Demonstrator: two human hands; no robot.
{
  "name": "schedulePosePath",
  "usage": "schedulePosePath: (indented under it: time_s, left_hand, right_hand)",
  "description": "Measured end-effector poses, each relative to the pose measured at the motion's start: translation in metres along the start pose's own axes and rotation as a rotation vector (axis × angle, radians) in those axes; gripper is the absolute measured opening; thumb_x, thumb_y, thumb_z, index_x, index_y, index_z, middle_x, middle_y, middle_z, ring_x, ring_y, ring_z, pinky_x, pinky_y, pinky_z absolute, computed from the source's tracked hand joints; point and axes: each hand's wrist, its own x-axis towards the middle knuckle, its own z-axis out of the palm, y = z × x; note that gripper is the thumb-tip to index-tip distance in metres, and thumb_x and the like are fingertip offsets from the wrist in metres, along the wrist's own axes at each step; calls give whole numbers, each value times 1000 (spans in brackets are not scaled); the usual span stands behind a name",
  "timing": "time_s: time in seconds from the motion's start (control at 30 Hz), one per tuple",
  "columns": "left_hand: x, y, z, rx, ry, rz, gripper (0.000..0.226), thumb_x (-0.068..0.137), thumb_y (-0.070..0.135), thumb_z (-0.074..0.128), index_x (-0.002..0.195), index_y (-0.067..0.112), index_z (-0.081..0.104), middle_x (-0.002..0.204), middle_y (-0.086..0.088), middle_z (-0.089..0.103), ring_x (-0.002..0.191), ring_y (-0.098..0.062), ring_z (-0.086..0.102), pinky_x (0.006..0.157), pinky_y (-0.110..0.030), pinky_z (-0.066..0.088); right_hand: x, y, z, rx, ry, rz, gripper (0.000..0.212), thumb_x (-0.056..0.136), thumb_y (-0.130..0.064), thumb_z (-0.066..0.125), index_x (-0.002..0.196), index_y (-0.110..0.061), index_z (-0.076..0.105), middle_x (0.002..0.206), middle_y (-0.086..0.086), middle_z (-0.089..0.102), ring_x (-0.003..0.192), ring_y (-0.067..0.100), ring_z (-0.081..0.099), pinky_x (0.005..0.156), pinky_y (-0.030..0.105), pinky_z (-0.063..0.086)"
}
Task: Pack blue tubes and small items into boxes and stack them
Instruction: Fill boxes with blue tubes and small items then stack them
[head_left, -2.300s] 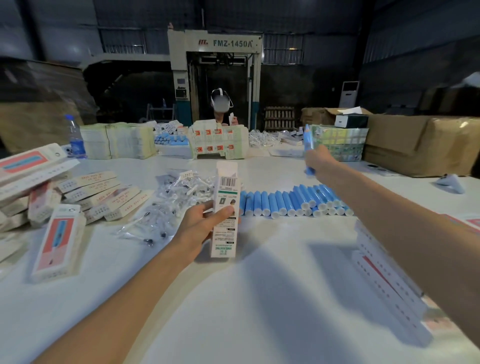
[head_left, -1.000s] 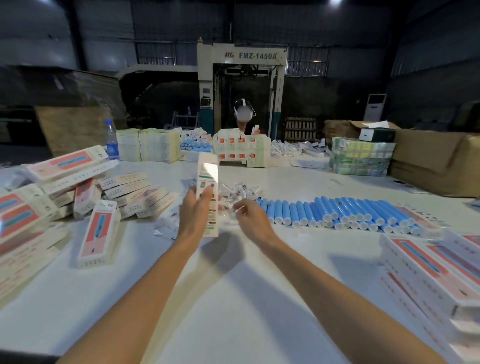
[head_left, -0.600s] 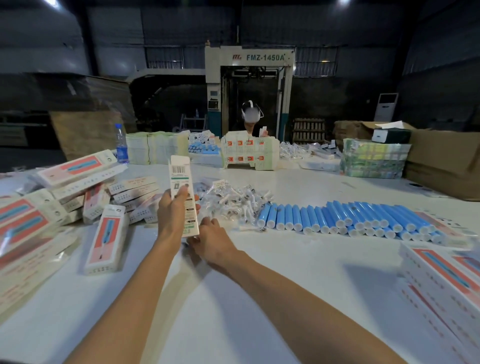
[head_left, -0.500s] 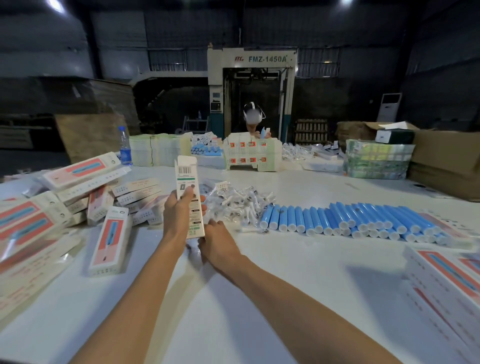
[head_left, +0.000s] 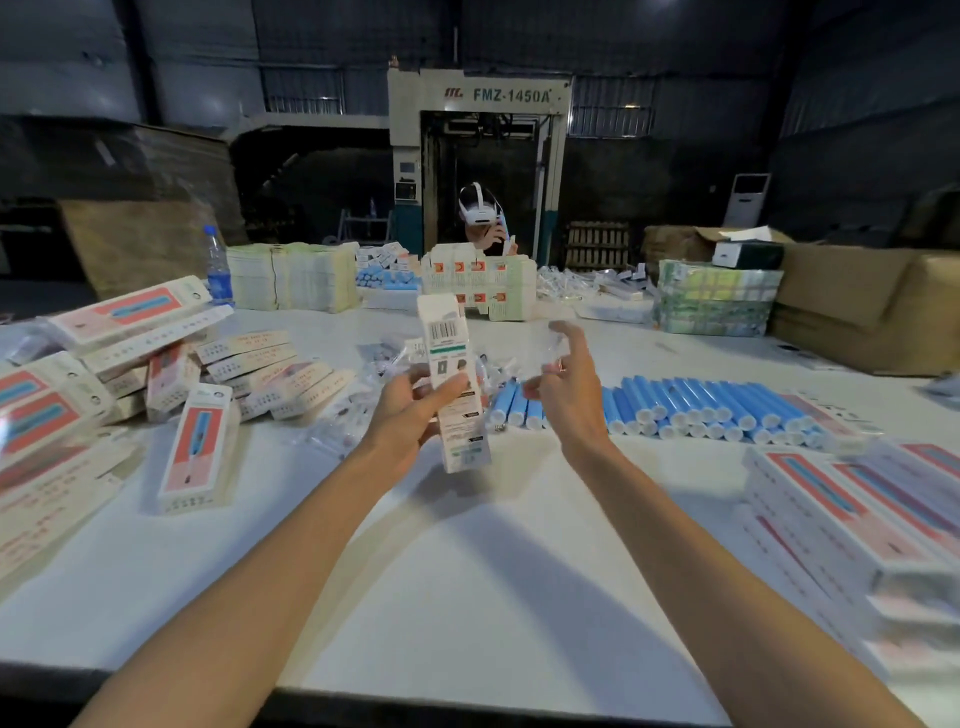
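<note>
White printed cardboard box (head_left: 457, 395), upright, gripped in left hand (head_left: 410, 410); right hand (head_left: 566, 384) beside it pinches a small clear packet (head_left: 551, 347). Many blue plastic tubes (head_left: 701, 410) beyond right hand lie unpacked; closed boxes (head_left: 857, 499) sit stacked outside both hands.

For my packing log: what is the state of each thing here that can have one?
box, held upright off the table by the left hand.
left hand, grips the box.
right hand, off the table, seems to pinch a clear packet.
blue tubes, lying in a row on the table.
water bottle, upright, cap on.
brown carton, flaps open.
</note>
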Motion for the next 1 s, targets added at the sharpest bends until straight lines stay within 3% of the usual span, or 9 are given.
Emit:
schedulePosePath:
  time_s: [0.1, 0.2, 0.3, 0.43, 0.6, 0.73, 0.83, 0.9, 1.0]
  left_hand:
    - [-10, -11, 17, 83, -98, -61, 45, 91, 18, 83, 130, 13, 62, 117, -10, 80, 109, -35, 77, 90, -48, 64]
    - [-22, -19, 34, 90, -226, -93, 59, 80, 26, 90, 131, 11, 62, 118, -14, 79, 104, -38, 78, 85, -46, 66]
    - [-27, -22, 44, 84, -267, -90, 55, 81, 21, 89, 129, 9, 65, 119, -15, 79, 103, -40, 78, 81, -43, 66]
    - [-28, -22, 46, 89, -265, -70, 51, 84, 18, 87, 130, 11, 65, 120, -12, 79, 103, -39, 78, 80, -41, 66]
    - [-28, -22, 45, 95, -280, -67, 54, 85, 23, 88, 131, 13, 62, 122, -12, 78, 105, -41, 78, 87, -45, 65]
    - [-29, -22, 45, 113, -296, -73, 58, 85, 27, 90, 133, 14, 60, 123, -12, 78, 107, -40, 77, 96, -51, 62]
    - [-29, -22, 44, 118, -302, -66, 59, 86, 27, 89, 135, 12, 60, 123, -14, 77, 108, -40, 77, 97, -53, 61]
    - [-28, -23, 44, 115, -300, -63, 56, 88, 26, 87, 135, 12, 60, 123, -15, 77, 108, -41, 77, 96, -53, 61]
    - [-27, -24, 44, 121, -310, -52, 53, 90, 26, 85, 134, 12, 59, 124, -13, 77, 108, -40, 77, 90, -48, 63]
  right_hand:
    - [9, -25, -29, 261, 88, -70, 43, 99, 2, 55, 126, -31, 49, 101, 10, 70, 83, 18, 78, 76, 31, 60]
    - [14, -48, -44, 246, 106, -237, 36, 93, -10, 68, 120, -27, 53, 92, 6, 76, 85, 11, 74, 73, 17, 54]
    - [16, -62, -49, 162, 73, -347, 33, 96, -14, 70, 123, -25, 54, 89, 2, 75, 83, 9, 71, 76, 24, 59]
    - [17, -63, -48, 5, 22, -377, 34, 96, -8, 72, 125, -19, 57, 100, -5, 68, 88, 4, 69, 76, 23, 60]
    - [13, -49, -41, -106, -146, -310, 32, 93, -7, 75, 119, -17, 61, 105, 4, 65, 89, 17, 73, 76, 34, 64]
    - [13, -46, -37, -233, -161, -392, 21, 91, -16, 78, 110, -14, 70, 103, -2, 70, 92, 10, 65, 75, 22, 55]
    - [11, -42, -34, -345, -209, -439, 14, 95, -25, 74, 102, -14, 77, 101, -3, 68, 96, 13, 60, 77, 26, 47]
    - [8, -37, -33, -399, -232, -438, 22, 99, -32, 69, 106, -14, 78, 114, -2, 61, 107, 15, 54, 86, 27, 47]
    - [-2, -26, -33, -239, -110, -396, 23, 107, -23, 56, 120, -14, 73, 124, 1, 55, 110, 6, 54, 90, 13, 45]
